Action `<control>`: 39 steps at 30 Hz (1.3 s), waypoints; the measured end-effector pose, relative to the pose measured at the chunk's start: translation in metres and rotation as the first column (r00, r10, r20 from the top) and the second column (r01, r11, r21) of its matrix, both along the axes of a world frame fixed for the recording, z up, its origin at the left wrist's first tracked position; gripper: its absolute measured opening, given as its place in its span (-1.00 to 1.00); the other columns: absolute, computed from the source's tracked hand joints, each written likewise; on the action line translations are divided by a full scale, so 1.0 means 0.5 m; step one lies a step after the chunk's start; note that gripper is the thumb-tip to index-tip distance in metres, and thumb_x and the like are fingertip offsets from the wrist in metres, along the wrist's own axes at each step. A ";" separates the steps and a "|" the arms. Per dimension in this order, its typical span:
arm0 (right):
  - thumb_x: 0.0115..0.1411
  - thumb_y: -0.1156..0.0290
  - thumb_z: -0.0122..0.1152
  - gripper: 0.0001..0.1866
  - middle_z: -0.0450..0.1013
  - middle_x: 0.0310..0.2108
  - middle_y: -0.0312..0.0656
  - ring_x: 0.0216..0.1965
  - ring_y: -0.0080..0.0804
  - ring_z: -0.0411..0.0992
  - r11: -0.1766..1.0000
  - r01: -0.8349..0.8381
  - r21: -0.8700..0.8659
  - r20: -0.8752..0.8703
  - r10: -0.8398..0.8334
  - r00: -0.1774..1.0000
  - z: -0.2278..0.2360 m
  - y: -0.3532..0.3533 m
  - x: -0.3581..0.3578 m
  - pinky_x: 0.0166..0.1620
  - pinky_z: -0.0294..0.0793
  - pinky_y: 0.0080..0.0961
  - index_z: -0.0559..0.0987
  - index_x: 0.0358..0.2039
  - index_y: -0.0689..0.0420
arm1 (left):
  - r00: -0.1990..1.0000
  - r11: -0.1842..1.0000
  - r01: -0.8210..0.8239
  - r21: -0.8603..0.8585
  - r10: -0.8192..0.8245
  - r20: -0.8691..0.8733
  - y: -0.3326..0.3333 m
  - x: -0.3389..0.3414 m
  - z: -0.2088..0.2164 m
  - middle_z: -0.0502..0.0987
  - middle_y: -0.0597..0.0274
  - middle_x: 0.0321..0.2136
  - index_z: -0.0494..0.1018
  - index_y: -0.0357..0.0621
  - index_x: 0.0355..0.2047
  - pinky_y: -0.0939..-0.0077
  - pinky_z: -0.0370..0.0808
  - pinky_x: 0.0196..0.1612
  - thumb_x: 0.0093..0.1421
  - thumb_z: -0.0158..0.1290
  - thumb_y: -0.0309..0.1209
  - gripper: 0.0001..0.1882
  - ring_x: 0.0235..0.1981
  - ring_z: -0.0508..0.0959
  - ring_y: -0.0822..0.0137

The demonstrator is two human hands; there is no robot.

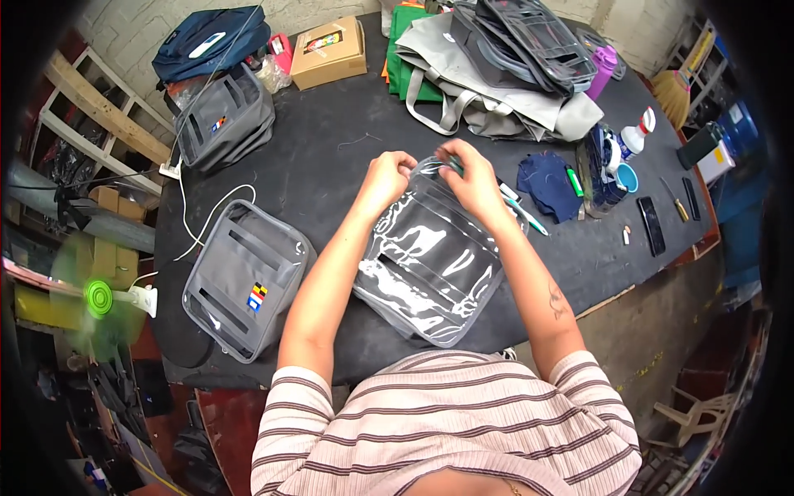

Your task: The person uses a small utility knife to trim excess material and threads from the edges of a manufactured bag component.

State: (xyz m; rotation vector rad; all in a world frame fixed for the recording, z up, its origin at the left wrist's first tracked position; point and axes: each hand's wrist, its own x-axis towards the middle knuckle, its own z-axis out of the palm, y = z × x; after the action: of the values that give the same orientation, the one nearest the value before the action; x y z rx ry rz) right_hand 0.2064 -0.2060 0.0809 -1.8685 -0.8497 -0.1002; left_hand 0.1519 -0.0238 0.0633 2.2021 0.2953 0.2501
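Note:
A grey bag with a shiny clear plastic front [438, 256] lies on the dark table before me, between my forearms. My left hand [387, 180] is closed in a pinch by the bag's far left corner; whatever its fingertips hold is too small to name. At the bag's far edge, my right hand [470, 175] curls its fingers around a small teal thing, mostly hidden by them. Just right of that hand lie pens [529, 213] and a dark blue cloth scrap [547, 186] with a green marker [574, 180] on it.
Two grey bags with flag patches lie left, one nearer [256, 281], one farther [223, 120]. A cardboard box [328, 54] and stacked bags [504, 70] stand at the back. Right are a spray bottle [635, 136] and phone [651, 225]. A fan [99, 298] blurs beyond the left edge.

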 end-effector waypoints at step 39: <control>-0.01 0.39 0.29 -0.86 0.40 -0.40 -0.17 -0.28 -0.21 0.46 0.925 0.238 -0.295 0.431 -0.093 0.897 -0.090 0.045 -0.061 -0.18 0.38 -0.26 0.64 -0.40 0.13 | 0.988 0.868 0.015 -0.497 0.062 0.138 0.004 -0.037 -0.164 0.33 0.53 -0.45 0.37 -0.11 -0.34 0.70 0.29 -0.25 0.34 -0.12 -0.48 -0.90 -0.37 0.29 0.63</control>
State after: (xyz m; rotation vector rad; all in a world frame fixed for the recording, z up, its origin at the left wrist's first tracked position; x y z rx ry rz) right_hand 0.1760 -0.1833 0.0362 -2.2951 -1.0372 -0.4993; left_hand 0.1333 -0.0220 -0.0186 1.6584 0.2677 0.3127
